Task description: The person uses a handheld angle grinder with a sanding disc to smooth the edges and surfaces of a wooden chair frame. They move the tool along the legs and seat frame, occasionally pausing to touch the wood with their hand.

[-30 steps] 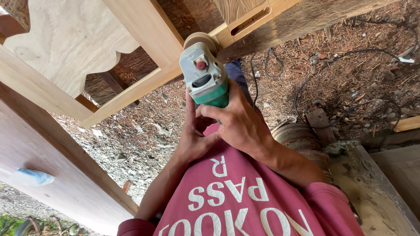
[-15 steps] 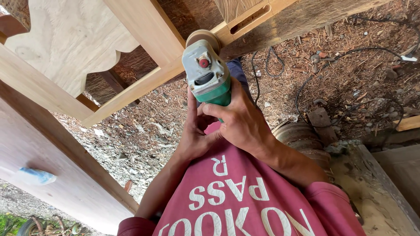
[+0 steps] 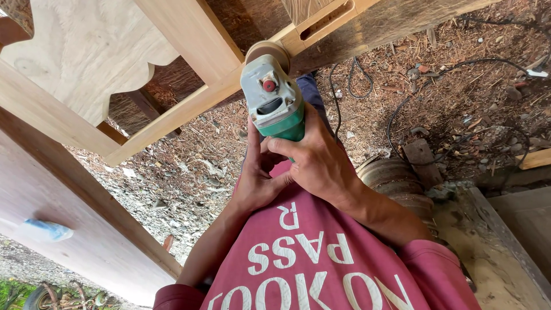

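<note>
Grinder (image 3: pixel 274 100) has nudged right along the frame (image 3: pixel 189 109), disc against the rail's edge.
Both hands grip it: left hand (image 3: pixel 255 178) and right hand (image 3: pixel 318 161), fingers wrapped round its green body; cord (image 3: pixel 402 109) and wood chips (image 3: pixel 189 166) litter the ground below.

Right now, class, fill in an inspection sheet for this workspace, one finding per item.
Surface: ground strewn with wood chips and gravel.
Job's things: green-grey power sander, its disc against the pale wooden frame.
Clutter: wood block, blue object on a board.
Hands: left hand and right hand both grip the sander body.
Cables: black cables loop over the ground.
Surroundings: grass at lower left.
</note>
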